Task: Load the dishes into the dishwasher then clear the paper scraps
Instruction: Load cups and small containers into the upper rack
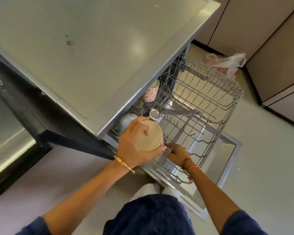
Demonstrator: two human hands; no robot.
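My left hand [134, 143] grips a cream mug [152, 135] held upside down, its base facing up, over the near left corner of the pulled-out wire rack [210, 106]. Just below it, my right hand [175, 152] has its fingers curled on the rack's wires. Inside the rack stand a white cup with red flowers [151, 92], a small steel cup [154, 114] and a white dish [127, 120] partly hidden under the counter edge. No paper scraps are in view.
The grey counter top [91, 48] overhangs the dishwasher. The open dishwasher door [227, 150] lies flat below the rack. A thin plastic bag [227, 64] sits on the floor beyond it, beside the beige cabinets [270, 56]. My feet stand by the door.
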